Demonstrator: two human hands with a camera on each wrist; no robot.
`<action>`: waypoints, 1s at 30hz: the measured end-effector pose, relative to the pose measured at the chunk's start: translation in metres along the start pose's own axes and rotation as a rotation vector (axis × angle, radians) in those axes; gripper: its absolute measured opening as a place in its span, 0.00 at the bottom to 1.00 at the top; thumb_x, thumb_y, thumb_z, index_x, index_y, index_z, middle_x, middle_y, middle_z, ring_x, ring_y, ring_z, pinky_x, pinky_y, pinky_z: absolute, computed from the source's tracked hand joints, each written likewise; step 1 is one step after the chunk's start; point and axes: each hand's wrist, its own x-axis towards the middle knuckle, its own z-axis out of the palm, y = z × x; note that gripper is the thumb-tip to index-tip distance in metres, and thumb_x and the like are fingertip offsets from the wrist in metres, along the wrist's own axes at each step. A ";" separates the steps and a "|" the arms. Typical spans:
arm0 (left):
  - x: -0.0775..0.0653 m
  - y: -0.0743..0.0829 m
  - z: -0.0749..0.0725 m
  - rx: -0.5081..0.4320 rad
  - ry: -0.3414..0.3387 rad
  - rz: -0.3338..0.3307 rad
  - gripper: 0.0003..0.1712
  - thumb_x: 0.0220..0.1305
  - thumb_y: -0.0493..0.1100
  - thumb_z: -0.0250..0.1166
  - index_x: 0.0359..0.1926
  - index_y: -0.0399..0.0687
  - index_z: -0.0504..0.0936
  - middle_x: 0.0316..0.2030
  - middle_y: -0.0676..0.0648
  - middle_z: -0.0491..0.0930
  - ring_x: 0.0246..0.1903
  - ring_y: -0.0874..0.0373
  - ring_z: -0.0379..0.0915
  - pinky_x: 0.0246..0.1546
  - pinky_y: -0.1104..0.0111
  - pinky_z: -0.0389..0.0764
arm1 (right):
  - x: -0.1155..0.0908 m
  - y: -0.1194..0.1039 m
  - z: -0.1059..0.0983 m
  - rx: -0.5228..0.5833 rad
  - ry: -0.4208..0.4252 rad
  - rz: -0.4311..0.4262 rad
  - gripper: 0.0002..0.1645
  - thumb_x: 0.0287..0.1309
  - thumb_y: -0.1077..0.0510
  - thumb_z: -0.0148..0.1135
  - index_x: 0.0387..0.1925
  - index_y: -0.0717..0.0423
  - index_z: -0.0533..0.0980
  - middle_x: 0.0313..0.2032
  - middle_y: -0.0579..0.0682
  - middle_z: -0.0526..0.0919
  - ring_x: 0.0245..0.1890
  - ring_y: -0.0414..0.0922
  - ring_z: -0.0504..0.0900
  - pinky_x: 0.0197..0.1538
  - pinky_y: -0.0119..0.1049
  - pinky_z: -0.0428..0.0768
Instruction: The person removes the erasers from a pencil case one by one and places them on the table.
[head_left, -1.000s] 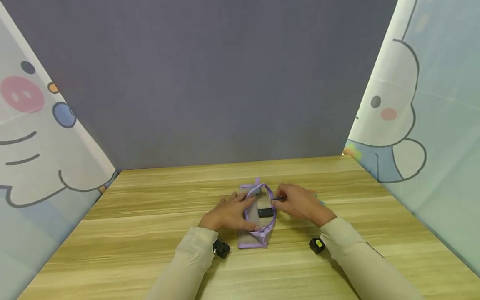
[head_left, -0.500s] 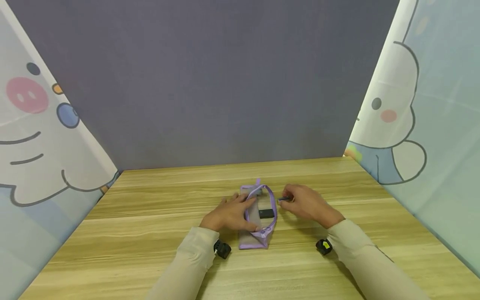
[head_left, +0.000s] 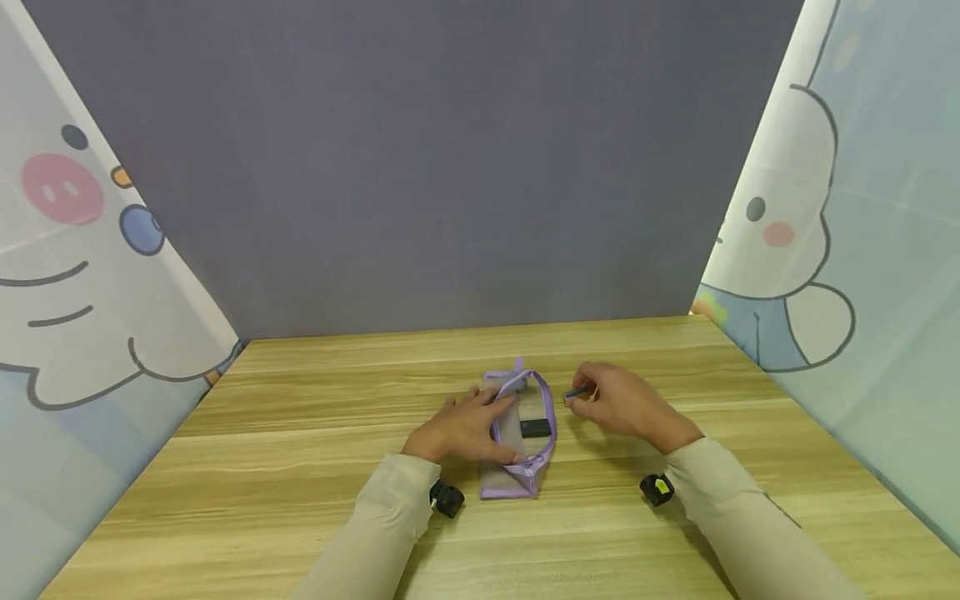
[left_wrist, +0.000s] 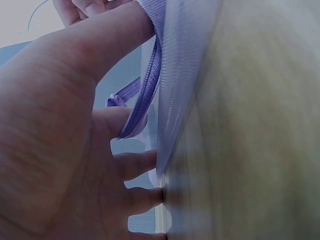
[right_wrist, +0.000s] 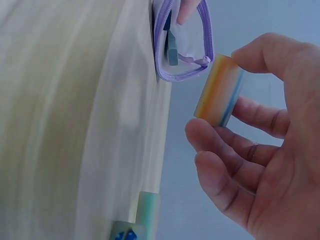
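A mesh pencil case [head_left: 517, 487] with purple zip edging lies on the table, its mouth open toward the right. My left hand [head_left: 463, 427] rests over its left side with fingers spread. In the left wrist view the thumb and index finger reach behind the purple zip [left_wrist: 150, 82], holding the mouth wide, while the other fingertips touch down at the mesh and table. Just right of the case, my right hand [head_left: 618, 402] pinches a rainbow-striped eraser [right_wrist: 219, 91] between thumb and fingers. A black block [head_left: 536, 428] and a grey piece [right_wrist: 172, 49] show inside the mouth.
In the right wrist view a teal block [right_wrist: 147, 212] and another with a blue pattern [right_wrist: 125, 231] lie on the table below the right hand. The wooden table [head_left: 300, 467] runs back to a dark grey panel [head_left: 450, 167], with printed curtains at both sides.
My right hand has drawn away to the right from the case's mouth, still pinching the eraser. The left hand keeps its hold on the case; the head view shifts slightly.
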 end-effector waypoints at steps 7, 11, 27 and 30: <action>0.000 0.000 0.001 0.006 0.007 0.007 0.58 0.53 0.73 0.68 0.78 0.55 0.59 0.78 0.44 0.51 0.75 0.35 0.42 0.69 0.35 0.46 | -0.002 0.003 -0.005 0.013 -0.021 0.015 0.13 0.63 0.49 0.67 0.42 0.53 0.79 0.37 0.40 0.84 0.36 0.38 0.81 0.40 0.41 0.80; 0.000 -0.001 0.002 0.007 0.012 0.016 0.58 0.52 0.73 0.68 0.78 0.55 0.59 0.77 0.43 0.51 0.75 0.35 0.42 0.68 0.35 0.46 | -0.002 0.005 -0.008 0.005 -0.017 0.015 0.13 0.62 0.49 0.67 0.42 0.53 0.79 0.36 0.40 0.84 0.36 0.39 0.81 0.40 0.41 0.80; -0.002 -0.003 0.001 -0.002 -0.002 0.004 0.58 0.53 0.74 0.67 0.79 0.56 0.58 0.78 0.44 0.50 0.75 0.36 0.41 0.69 0.35 0.45 | -0.002 0.008 -0.022 0.007 -0.032 -0.003 0.13 0.61 0.51 0.68 0.41 0.55 0.80 0.35 0.42 0.83 0.35 0.40 0.81 0.38 0.41 0.79; -0.001 -0.003 0.001 0.002 -0.003 0.004 0.58 0.53 0.74 0.67 0.79 0.57 0.58 0.78 0.45 0.49 0.75 0.37 0.40 0.69 0.35 0.45 | -0.003 0.010 -0.025 0.013 -0.041 0.004 0.13 0.61 0.52 0.67 0.41 0.56 0.80 0.34 0.43 0.83 0.34 0.40 0.81 0.38 0.41 0.79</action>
